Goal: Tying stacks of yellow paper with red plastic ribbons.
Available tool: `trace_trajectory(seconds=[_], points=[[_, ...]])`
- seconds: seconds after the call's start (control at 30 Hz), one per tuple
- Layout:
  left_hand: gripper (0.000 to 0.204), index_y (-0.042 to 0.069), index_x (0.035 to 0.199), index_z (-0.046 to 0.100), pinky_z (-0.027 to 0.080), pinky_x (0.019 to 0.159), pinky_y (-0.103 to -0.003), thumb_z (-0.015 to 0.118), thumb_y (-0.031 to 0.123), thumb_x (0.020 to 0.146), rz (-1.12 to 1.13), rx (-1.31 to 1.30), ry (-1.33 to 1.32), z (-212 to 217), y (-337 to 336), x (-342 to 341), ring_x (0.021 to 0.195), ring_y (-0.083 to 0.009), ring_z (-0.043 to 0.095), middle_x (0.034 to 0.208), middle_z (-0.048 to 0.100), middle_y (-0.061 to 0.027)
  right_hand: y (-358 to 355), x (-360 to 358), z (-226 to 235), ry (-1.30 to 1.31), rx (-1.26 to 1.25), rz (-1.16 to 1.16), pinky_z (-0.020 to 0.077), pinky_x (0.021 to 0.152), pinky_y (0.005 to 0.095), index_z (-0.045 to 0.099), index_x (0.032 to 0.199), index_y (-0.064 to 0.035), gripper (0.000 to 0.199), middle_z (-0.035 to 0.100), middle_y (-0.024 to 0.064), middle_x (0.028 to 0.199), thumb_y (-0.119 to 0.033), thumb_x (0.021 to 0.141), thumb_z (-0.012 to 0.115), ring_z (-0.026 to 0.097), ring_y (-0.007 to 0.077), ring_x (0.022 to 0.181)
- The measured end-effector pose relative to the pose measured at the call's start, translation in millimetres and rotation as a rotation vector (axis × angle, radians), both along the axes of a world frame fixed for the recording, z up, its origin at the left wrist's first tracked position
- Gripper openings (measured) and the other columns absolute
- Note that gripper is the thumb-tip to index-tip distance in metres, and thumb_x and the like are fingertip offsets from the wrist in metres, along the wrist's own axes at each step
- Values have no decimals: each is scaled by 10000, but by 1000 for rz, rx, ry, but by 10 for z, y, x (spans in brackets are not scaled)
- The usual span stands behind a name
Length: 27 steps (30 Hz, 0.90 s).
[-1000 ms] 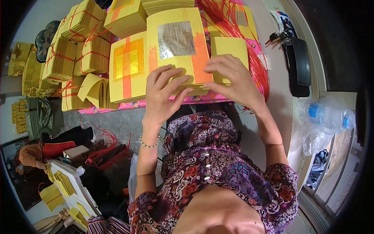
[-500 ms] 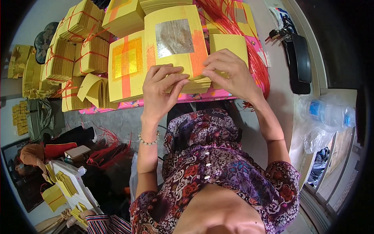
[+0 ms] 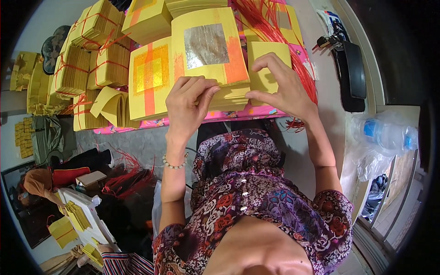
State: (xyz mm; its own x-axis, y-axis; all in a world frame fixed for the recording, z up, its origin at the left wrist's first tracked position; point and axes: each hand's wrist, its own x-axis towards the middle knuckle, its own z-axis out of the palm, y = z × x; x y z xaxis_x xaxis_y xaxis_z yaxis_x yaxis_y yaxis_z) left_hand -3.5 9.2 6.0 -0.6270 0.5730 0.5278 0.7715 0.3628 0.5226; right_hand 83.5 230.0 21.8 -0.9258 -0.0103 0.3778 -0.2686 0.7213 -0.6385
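In front of me is a stack of yellow joss paper (image 3: pixel 233 97), its top sheet (image 3: pixel 183 25) bearing a silver foil square between orange stripes. My left hand (image 3: pixel 189 98) is closed, thumb and forefinger pinching the near edge of the upper paper. At the stack's near right corner, my right hand (image 3: pixel 286 89) curves with thumb and fingers apart and nothing between them. Left of this stack lies another with a gold foil square (image 3: pixel 150 73). A plain yellow stack (image 3: pixel 270 75) sits behind my right hand.
Bundles tied with red string (image 3: pixel 71 68) are piled at the left, beside a folded yellow sheet (image 3: pixel 110 105). Long red strings (image 3: pixel 302 68) hang over the pink tablecloth's (image 3: pixel 220 115) right side. A striped sleeve (image 3: pixel 126 264) of another person shows at lower left.
My right hand has come away from the near edge of the top paper, moving slightly right and opening. My left hand keeps its pinch, almost unmoved.
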Motion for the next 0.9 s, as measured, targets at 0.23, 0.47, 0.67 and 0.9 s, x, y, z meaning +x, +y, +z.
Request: trace_trajectory(seconds=[0.23,0.47,0.67,0.9], points=[[74,61,804,665,442,608,-321,709,118,790,11,30,-1,-9,16,2,669,-231,542,722,620,-52,29,-3,-134,-41,108,40,466,779,382,564,915,-68,384,560,62,937,-276,685,789,578,280,894],[77,62,804,666,440,608,-324,710,124,790,6,36,14,-13,18,3,665,-232,539,721,621,-51,33,7,-95,16,120,54,470,754,368,621,840,-57,271,572,53,854,-247,712,765,586,253,849],[67,63,801,664,446,618,-316,704,116,794,16,16,5,-4,24,7,674,-233,546,738,633,-48,-14,-1,-117,116,133,79,459,692,356,638,785,-63,177,564,42,802,-208,751,733,576,223,779],[79,68,851,657,460,659,-340,685,125,804,-7,-11,29,-3,-5,6,730,-252,561,782,632,-54,-92,-164,-112,406,171,29,441,614,349,603,755,-46,178,527,62,740,-171,748,730,551,247,680]])
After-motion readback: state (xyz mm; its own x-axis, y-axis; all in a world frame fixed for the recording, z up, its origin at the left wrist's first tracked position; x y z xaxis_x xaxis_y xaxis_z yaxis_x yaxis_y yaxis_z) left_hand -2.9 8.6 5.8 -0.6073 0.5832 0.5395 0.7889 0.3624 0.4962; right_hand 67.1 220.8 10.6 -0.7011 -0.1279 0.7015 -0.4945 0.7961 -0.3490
